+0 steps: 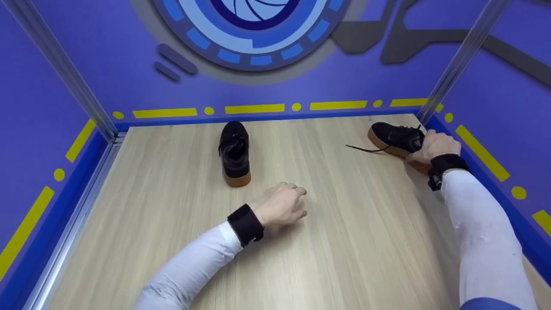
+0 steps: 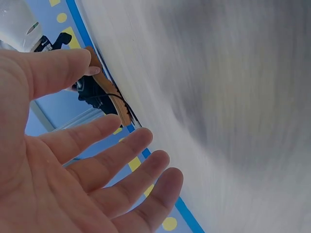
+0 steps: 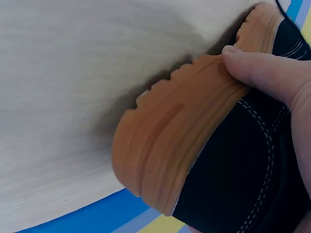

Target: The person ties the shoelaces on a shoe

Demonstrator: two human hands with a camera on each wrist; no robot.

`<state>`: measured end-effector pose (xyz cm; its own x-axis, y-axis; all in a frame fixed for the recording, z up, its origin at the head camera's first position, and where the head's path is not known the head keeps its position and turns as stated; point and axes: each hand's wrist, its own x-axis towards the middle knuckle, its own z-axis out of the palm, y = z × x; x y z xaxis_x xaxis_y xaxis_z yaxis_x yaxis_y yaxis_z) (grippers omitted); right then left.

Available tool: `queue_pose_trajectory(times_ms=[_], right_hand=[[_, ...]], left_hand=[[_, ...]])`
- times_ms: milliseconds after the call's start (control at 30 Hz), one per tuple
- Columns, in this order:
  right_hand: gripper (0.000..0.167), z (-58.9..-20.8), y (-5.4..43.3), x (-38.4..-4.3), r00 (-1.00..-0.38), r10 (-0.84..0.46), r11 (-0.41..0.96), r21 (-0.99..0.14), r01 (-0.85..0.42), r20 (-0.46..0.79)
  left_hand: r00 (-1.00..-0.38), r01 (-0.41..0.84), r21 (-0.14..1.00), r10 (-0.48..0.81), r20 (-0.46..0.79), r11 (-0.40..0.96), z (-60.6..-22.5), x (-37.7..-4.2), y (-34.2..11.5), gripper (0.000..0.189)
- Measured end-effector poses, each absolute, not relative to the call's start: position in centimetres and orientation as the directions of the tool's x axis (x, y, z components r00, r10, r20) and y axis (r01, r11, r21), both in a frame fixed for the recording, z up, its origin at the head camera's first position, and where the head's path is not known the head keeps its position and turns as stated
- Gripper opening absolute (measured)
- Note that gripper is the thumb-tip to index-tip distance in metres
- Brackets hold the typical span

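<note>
At the back right of the table, my right hand (image 1: 434, 146) grips a black shoe (image 1: 394, 137) with a tan sole by its heel end. In the right wrist view the thumb (image 3: 252, 68) presses against the side of the tan sole (image 3: 160, 141). One dark lace (image 1: 366, 149) trails from this shoe onto the wood. My left hand (image 1: 280, 204) hovers palm down over the middle of the table, holding nothing, its fingers (image 2: 141, 170) spread and gently bent. Just beyond it stands a second black shoe (image 1: 235, 150), upright, toe toward the back wall.
The light wooden table (image 1: 327, 241) is bounded by a purple back wall (image 1: 129, 86) and side walls with yellow markings. Metal posts (image 1: 462, 60) stand at the back corners. The held shoe is close to the right wall (image 1: 495, 142).
</note>
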<state>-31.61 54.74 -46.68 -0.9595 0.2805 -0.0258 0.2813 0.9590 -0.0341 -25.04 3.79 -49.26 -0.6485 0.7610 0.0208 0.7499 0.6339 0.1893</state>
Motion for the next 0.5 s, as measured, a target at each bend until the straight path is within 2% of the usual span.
queue_pose_trajectory(times_ms=[167,333,500], right_hand=[[0.104,-46.4,53.0,-31.5,-0.96,0.281,0.959,-0.042,0.28,0.012],[0.098,-45.5,51.0,-31.5,-0.963,0.267,0.963,-0.059,0.265,0.032],[0.089,-44.1,48.3,-31.5,-0.97,0.239,0.969,-0.07,0.235,0.054]], left_hand=[[-0.654,0.748,0.189,0.755,0.048,0.636,-49.2,-24.7,4.3,0.055],[-0.685,0.724,0.183,0.724,0.08,0.665,-49.4,-24.4,4.9,0.055],[-0.711,0.696,0.252,0.695,0.108,0.672,-49.6,-24.3,5.4,0.055]])
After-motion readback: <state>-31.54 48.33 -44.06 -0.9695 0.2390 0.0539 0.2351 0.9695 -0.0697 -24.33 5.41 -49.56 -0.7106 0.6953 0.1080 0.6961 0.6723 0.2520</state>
